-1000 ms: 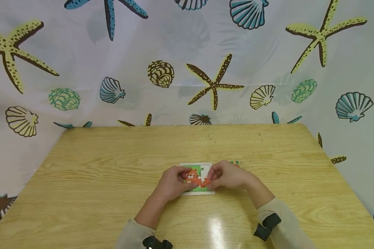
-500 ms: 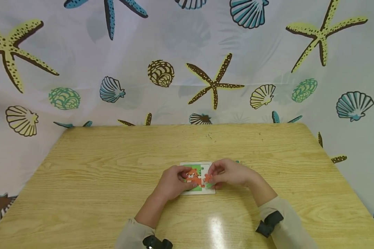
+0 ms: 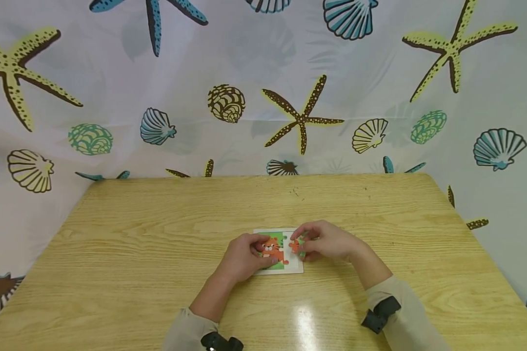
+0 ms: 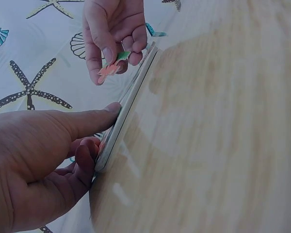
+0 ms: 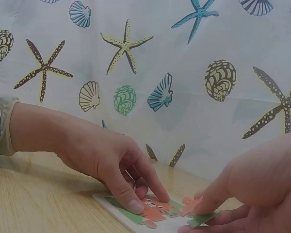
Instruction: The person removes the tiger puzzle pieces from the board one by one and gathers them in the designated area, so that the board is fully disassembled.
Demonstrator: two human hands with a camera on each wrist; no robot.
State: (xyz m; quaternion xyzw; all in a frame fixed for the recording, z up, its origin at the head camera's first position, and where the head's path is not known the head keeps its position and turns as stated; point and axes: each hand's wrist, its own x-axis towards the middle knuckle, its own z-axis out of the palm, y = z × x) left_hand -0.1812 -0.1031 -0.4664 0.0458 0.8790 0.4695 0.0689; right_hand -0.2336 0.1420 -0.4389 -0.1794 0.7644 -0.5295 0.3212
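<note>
In the head view a small tiger jigsaw puzzle lies in a white tray on the table. Its left part shows an orange tiger on green; bare white tray shows at the right. My left hand rests on that left part, thumb at the near side and index finger at the far side, as the right wrist view also shows. My right hand pinches an orange and green puzzle piece between thumb and fingers, over the tray's right side. Fingers partly cover the piece.
The wooden table stretches out on all sides of the tray. A white curtain printed with starfish and shells hangs behind it and along both sides. Dark wrist cameras sit on the beige sleeves.
My right hand has lifted the piece from the tray's lower right and turned it, shifting slightly away from me. A piece glimpsed behind that hand is now hidden. My left hand stays put.
</note>
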